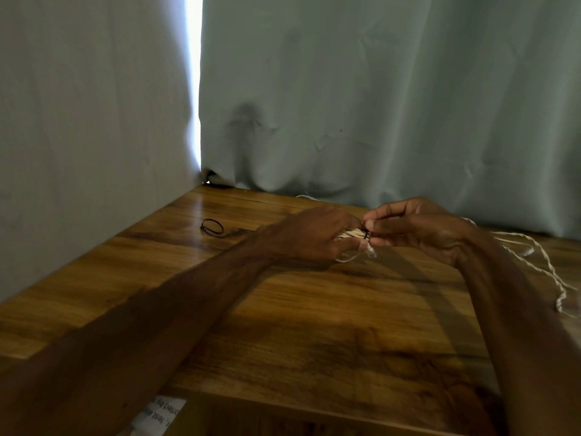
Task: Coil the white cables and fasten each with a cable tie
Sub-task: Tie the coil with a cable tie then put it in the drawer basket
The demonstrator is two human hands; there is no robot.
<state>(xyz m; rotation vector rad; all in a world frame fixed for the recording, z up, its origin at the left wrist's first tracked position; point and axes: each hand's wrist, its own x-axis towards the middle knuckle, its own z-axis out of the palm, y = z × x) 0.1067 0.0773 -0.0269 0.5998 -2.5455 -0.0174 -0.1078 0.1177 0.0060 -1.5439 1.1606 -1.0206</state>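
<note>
Close behind the left grip [311,236] and right grip [418,228], which meet on the coiled cable [349,234], a curtain [345,121] drops to the desk [283,309] and blocks that side. A looped black cable tie [212,227] lies well left of them. Loose white cables [534,256] trail to the right. Open wood shows on the near side, between the forearms.

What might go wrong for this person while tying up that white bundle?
The left hand grips the coiled cable while the right hand seems to pinch the black tie around it. If that grip loosens before the tie is snug, the coil may spring apart. The loose white cables lie just beside the right wrist, so the arm might snag them and drag them across the wooden table.
</note>
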